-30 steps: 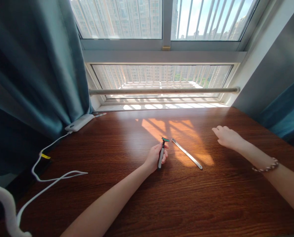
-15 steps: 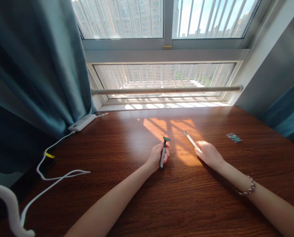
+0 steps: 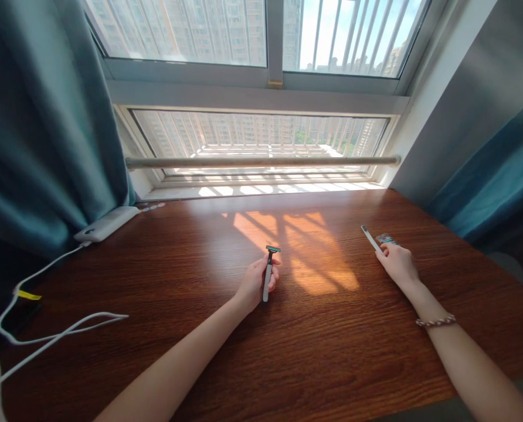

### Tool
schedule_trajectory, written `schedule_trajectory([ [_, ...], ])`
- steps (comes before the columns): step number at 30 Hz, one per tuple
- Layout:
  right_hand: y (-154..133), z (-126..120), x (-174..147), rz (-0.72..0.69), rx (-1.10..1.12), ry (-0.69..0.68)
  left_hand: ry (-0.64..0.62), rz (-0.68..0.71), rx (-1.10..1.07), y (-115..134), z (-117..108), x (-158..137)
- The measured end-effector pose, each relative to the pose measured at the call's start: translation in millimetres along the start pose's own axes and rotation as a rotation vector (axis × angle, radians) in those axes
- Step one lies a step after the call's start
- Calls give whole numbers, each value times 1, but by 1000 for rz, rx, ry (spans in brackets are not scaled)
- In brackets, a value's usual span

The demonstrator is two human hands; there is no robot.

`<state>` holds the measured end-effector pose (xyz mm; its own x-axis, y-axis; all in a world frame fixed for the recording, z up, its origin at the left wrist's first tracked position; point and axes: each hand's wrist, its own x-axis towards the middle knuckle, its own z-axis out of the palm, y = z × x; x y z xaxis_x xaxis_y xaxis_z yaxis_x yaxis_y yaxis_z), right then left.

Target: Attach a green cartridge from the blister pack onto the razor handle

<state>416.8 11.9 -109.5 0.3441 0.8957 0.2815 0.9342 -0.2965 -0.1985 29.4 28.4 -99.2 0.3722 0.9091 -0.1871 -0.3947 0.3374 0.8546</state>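
My left hand (image 3: 250, 285) is closed round the grey handle of a safety razor (image 3: 267, 281). The razor's head, with a green strip, points up and away from me. Over on the right, my right hand (image 3: 397, 265) grips the near end of a slim whitish stick with a dark tip (image 3: 370, 238); its exact kind is unclear. Just beyond those fingers lies a small clear packet with green strips (image 3: 388, 239), partly hidden by the hand. Both hands are over the brown wooden table (image 3: 314, 351).
At the back left, a white power strip or similar device (image 3: 107, 224) rests near the blue curtain (image 3: 54, 117). Its white cable (image 3: 74, 329) loops across the table's left side. A window with a horizontal rail (image 3: 261, 162) stands behind the table.
My right hand has moved right with the whitish stick, up to the clear packet, now partly covering it. The view has swung slightly right; my left hand still holds the razor.
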Motion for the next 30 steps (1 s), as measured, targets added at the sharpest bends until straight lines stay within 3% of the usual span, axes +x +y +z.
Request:
schedule_trajectory([
  [7,17,3,3,43,-9,42,9,18,-4,-1,-1,1],
  [13,26,12,16,108,-22,179,16,11,-18,1,0,0],
  [22,30,27,22,92,27,152,7,20,-34,-1,-1,0],
  [27,16,17,13,90,29,201,1,18,-51,-1,0,1],
  [30,-16,4,-3,-11,143,290,5,29,-71,-1,0,2],
])
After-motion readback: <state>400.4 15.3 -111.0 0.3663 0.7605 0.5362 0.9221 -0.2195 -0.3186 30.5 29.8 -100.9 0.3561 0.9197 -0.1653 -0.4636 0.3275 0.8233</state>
